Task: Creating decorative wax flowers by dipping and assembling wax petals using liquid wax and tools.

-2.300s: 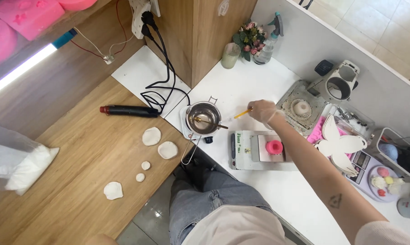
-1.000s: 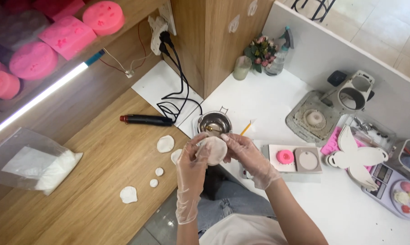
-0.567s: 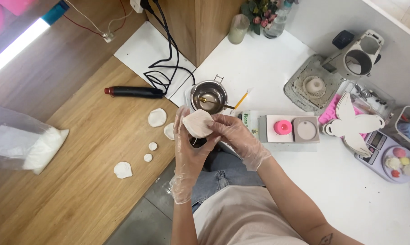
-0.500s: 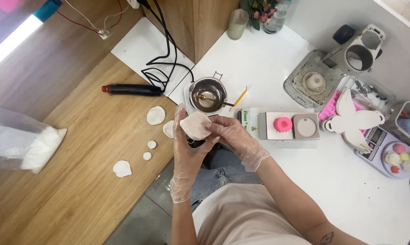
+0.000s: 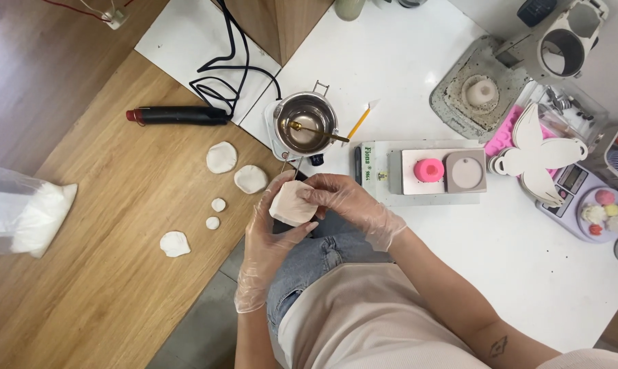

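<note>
Both gloved hands closed on a pale mould [image 5: 292,203]: the left hand [image 5: 268,236] cupped it from below, the right hand [image 5: 343,203] pinched its upper edge, just below the metal pot [image 5: 307,130].

We see thin clear plastic gloves (glossy, wrinkled) on our fingers [image 5: 302,195], a matt pale mould [image 5: 292,203], a shiny metal pot [image 5: 305,123], wood-grain worktop [image 5: 104,273] and blue denim [image 5: 309,263].
</note>
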